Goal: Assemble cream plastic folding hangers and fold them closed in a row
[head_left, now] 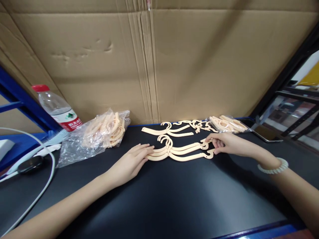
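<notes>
Several peach plastic hangers [186, 158] lie overlapped on the black table, their curved hooks pointing away from me. My left hand [132, 162] rests flat over their left ends, fingers stretched out, hiding those tips. Small hook-shaped pieces [209, 154] sit at the right ends of the hangers. My right hand [225, 144] is closed there, thumb and index finger at these pieces; its other fingers are curled in. Behind the group lie more folding hangers [152, 131], with a loose pile of small hook pieces [198, 124] to their right.
At the left stand a crumpled clear bag of peach parts [102, 132] and a red-capped water bottle [58, 109]. A white cable [51, 172] runs along the left side. Another bagged set [228, 124] and a phone-like dark slab [266, 136] lie at the right. Cardboard [199, 59] walls the back.
</notes>
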`<state>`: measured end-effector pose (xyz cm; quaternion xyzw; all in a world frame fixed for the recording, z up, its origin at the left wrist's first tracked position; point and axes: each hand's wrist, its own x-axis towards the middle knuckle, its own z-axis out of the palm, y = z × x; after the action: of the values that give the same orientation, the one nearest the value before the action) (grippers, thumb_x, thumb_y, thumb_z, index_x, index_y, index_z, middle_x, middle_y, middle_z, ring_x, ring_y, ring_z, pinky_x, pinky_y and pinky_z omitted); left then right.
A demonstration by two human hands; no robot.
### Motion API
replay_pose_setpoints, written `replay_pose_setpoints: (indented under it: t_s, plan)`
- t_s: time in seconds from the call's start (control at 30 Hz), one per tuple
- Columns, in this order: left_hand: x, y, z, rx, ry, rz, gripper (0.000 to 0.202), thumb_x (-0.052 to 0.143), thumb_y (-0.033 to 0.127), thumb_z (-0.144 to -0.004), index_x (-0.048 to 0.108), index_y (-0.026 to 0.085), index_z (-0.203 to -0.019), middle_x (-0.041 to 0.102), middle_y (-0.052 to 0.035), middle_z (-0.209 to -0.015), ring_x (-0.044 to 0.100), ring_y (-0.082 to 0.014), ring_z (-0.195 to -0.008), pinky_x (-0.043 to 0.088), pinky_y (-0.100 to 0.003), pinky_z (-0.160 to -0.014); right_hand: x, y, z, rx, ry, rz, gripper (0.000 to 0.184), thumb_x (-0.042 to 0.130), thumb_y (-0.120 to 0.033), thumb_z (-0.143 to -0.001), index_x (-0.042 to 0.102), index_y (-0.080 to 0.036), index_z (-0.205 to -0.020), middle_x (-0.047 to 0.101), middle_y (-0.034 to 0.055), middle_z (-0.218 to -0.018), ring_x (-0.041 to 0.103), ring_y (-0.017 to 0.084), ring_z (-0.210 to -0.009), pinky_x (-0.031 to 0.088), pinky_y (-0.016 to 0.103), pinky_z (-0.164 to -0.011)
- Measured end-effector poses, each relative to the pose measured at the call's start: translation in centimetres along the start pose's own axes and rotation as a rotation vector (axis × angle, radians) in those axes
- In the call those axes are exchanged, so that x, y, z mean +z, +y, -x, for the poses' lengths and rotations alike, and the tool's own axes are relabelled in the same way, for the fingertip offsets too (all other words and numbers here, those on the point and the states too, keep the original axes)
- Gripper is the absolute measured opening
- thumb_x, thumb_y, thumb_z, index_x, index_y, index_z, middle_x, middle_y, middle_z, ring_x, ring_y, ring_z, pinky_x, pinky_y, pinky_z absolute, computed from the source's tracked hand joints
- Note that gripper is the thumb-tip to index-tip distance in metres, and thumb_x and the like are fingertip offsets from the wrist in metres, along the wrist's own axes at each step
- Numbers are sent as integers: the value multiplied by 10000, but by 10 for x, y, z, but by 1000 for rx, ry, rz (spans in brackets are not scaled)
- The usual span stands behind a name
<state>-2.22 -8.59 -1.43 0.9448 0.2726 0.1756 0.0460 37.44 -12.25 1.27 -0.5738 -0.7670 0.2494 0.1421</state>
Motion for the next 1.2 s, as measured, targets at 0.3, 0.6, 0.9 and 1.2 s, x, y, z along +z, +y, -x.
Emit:
replay_pose_setpoints:
  t_s: [0.3, 0.6, 0.9, 1.2]
  plan:
    - [-28, -9, -30, -69, 39, -50, 290, 420, 221, -922, 532, 177, -1186, 618, -104, -1210, 565, -223, -1141, 461, -398, -977, -29, 9, -23, -134, 244, 247, 204, 515, -301, -843, 657, -203, -953, 661, 40, -787, 599, 178, -690, 439, 287, -622]
    - [-10, -46, -88, -42, -129, -200, 215, 581, 142, -830, 601, 142, -1044, 646, -112, -1088, 605, -239, -1018, 475, -363, -893, -25, 35, -90, -285, 175, 406, 261, 507, -186, -858, 685, -191, -1049, 633, 116, -1039, 604, 240, -941, 463, 343, -830]
    - [8, -50, -92, -54, -38, -189, 127, 476, 192, -913, 582, 143, -962, 612, -106, -988, 581, -231, -928, 473, -365, -826, -21, 51, -102, -284, 219, 445, 228, 516, -267, -885, 726, -182, -917, 634, 121, -950, 575, 252, -908, 457, 365, -814]
    - [5, -50, -97, -78, 7, -144, 143, 424, 198, -925, 560, 153, -919, 608, -89, -967, 584, -205, -915, 474, -335, -833, -37, 50, -94, -292, 619, 368, 375, 458, -464, -906, 743, -220, -900, 582, 88, -845, 546, 218, -783, 452, 348, -744]
